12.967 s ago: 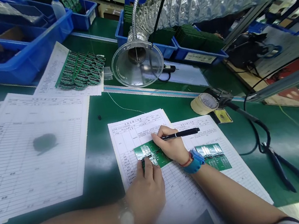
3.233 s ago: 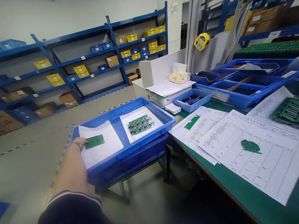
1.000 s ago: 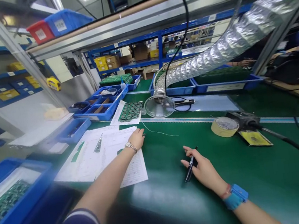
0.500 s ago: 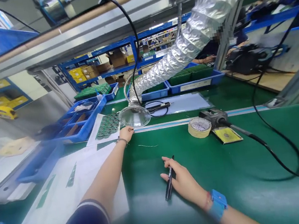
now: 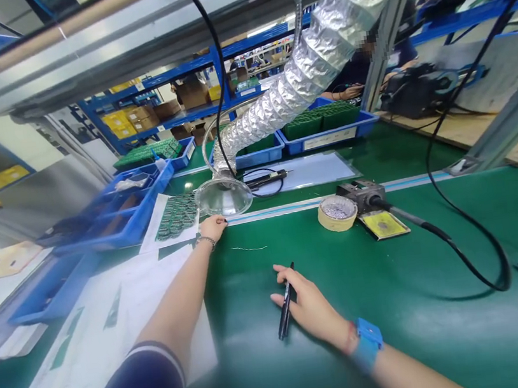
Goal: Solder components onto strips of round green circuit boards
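My right hand (image 5: 314,307) is closed round a black marker pen (image 5: 285,320), which slants across the fingers over the green mat. Farther forward, my left hand (image 5: 212,228) has its fingertips pinched together just below the clear fume-extractor hood (image 5: 225,197). A small dark bit shows at those fingertips, too small to name. Beside that hand, small green circuit boards (image 5: 176,216) lie in rows on a white sheet. A thin pale wire (image 5: 249,249) rests on the mat between my hands.
A tape roll (image 5: 337,212) and a soldering iron stand (image 5: 360,195) with a yellow sponge (image 5: 385,224) are at right. A black cable loops beside them. Blue bins (image 5: 333,138) line the back, and a silver duct (image 5: 275,102) slopes overhead. A co-worker's hand (image 5: 353,91) shows beyond.
The camera view has turned slightly, so the whole scene sits a little farther left and higher. Both hands keep about the same place and hold.
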### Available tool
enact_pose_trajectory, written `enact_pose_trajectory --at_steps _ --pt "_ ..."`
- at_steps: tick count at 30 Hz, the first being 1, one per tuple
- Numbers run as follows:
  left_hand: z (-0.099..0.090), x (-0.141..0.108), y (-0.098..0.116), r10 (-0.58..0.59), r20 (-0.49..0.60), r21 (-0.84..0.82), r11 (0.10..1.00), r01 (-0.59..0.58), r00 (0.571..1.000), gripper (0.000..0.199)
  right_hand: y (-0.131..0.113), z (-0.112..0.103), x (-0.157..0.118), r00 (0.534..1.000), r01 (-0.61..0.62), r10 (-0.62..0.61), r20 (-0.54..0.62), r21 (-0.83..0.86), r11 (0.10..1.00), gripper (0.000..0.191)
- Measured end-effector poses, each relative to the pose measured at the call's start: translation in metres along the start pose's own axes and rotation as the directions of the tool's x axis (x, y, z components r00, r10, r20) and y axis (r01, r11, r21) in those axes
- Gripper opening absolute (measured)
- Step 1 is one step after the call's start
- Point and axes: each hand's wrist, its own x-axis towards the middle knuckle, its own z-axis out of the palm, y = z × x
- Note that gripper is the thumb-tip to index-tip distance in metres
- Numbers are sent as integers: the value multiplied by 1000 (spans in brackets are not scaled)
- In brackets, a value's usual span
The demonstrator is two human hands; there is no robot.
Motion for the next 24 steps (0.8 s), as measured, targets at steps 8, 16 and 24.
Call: enact_pose_trajectory --at_steps 8,16,24 --pt "-61 -114 -39 142 -38 212 968 -131 989 41 2 -2 1 999 27 -27 -41 -1 1000 15" --pt "-62 -244 -70 178 256 295 922 -253 950 58 -2 -8 3 993 74 -81 -89 -80 994 15" --pt "19 -248 62 330 178 163 919 -359 927 70 0 -14 -3 994 102 -104 16 -360 927 13"
